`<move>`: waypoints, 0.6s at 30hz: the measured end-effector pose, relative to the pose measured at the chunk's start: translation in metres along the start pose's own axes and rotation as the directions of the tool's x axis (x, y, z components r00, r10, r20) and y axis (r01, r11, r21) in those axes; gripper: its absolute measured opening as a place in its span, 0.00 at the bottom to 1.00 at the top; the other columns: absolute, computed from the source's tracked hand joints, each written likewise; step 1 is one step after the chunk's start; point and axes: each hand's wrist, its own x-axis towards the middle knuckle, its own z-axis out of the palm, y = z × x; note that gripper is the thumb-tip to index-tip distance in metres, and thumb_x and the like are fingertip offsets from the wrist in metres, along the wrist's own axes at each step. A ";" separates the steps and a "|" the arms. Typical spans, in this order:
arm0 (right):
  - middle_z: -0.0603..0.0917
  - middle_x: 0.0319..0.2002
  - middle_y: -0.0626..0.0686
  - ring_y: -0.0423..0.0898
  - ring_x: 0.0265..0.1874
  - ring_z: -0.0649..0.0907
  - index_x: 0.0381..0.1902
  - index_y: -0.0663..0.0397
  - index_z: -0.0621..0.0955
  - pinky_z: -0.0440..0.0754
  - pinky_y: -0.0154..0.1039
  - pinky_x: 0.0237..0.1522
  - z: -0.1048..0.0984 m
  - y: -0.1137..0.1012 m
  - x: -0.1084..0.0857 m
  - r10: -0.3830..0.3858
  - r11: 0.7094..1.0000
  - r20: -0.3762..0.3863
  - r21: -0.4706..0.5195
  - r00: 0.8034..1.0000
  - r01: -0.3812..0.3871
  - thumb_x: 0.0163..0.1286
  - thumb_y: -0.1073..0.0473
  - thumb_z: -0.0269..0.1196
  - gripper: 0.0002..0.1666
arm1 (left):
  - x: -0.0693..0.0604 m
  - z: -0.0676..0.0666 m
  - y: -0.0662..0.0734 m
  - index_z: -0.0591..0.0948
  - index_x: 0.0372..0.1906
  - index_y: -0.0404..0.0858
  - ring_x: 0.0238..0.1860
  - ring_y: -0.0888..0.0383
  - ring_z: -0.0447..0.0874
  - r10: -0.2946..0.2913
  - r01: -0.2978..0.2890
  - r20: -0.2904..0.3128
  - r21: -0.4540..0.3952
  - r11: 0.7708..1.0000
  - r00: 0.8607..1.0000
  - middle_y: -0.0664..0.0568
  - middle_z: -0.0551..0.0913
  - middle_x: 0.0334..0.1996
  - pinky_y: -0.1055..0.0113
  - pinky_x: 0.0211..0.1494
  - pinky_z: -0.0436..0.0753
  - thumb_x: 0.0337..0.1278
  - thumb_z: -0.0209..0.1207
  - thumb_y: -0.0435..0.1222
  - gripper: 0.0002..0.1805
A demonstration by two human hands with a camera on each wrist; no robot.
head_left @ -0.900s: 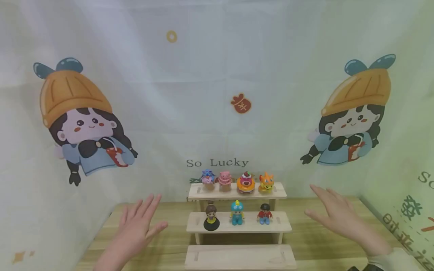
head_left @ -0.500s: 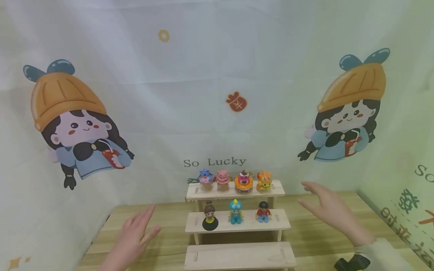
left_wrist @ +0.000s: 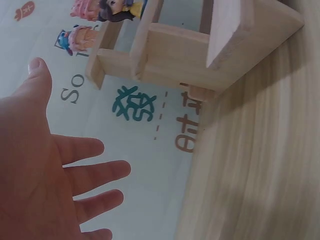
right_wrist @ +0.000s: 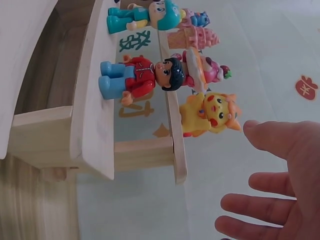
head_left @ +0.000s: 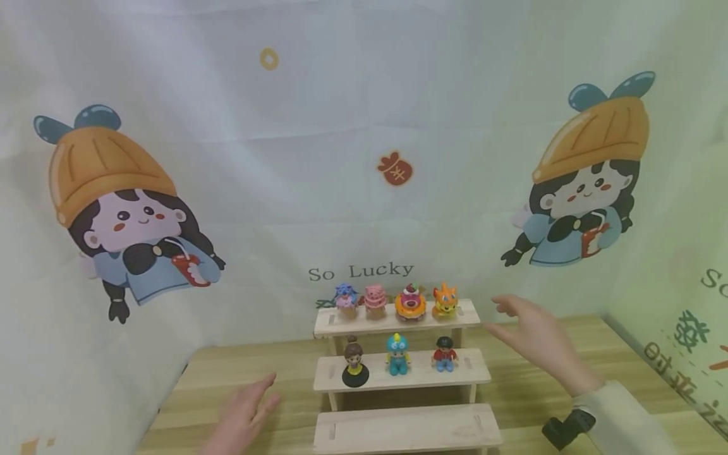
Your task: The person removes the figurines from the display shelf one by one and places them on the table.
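A three-step wooden display stand point(head_left: 406, 430) holds small toy figures. On its top step are a blue ice-cream-cone figure point(head_left: 345, 302), a pink cone figure point(head_left: 375, 303), a figure in an orange ring point(head_left: 411, 304) and a yellow figure with an orange hood point(head_left: 445, 302). The middle step carries a brown-haired doll on a black base point(head_left: 354, 365), a teal-suited figure point(head_left: 398, 357) and a red-jacketed figure point(head_left: 444, 357). My right hand point(head_left: 537, 338), holding nothing, hovers right of the stand, nearest the yellow figure. Left of the stand, my left hand point(head_left: 244, 414) is unfolded and holds nothing.
The stand rests on a wood-grain table point(head_left: 227, 366). A pale printed cloth point(head_left: 318, 189) rises behind it and along both sides. A black wrist device point(head_left: 569, 428) sits below the right sleeve point(head_left: 620, 411).
My right hand has moved left, closer to the top step. My left hand has gone lower in the head view. The figures stay in their places on the stand.
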 end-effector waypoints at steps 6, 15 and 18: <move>0.82 0.50 0.66 0.62 0.48 0.82 0.57 0.65 0.75 0.78 0.59 0.48 0.010 -0.011 0.011 -0.038 0.999 -0.020 0.011 0.999 0.039 0.60 0.52 0.68 0.32 | -0.002 0.015 0.002 0.71 0.60 0.24 0.54 0.36 0.76 -0.109 0.120 0.092 -0.120 0.986 0.990 0.36 0.82 0.49 0.40 0.57 0.73 0.67 0.54 0.39 0.25; 0.76 0.59 0.67 0.63 0.52 0.79 0.62 0.66 0.70 0.79 0.57 0.51 0.024 -0.022 0.026 -0.055 0.994 -0.010 0.098 0.998 0.055 0.60 0.58 0.69 0.36 | 0.003 0.034 0.009 0.70 0.60 0.25 0.35 0.57 0.79 -0.129 0.178 0.224 -0.213 0.961 0.966 0.50 0.82 0.35 0.65 0.36 0.78 0.68 0.52 0.45 0.28; 0.71 0.63 0.68 0.64 0.54 0.78 0.66 0.66 0.66 0.78 0.57 0.53 0.029 -0.023 0.029 -0.037 0.986 -0.003 0.163 0.999 0.037 0.58 0.60 0.70 0.41 | 0.003 0.041 0.012 0.73 0.56 0.27 0.32 0.59 0.79 -0.110 0.164 0.241 -0.220 0.962 0.964 0.52 0.81 0.31 0.66 0.34 0.78 0.69 0.51 0.45 0.25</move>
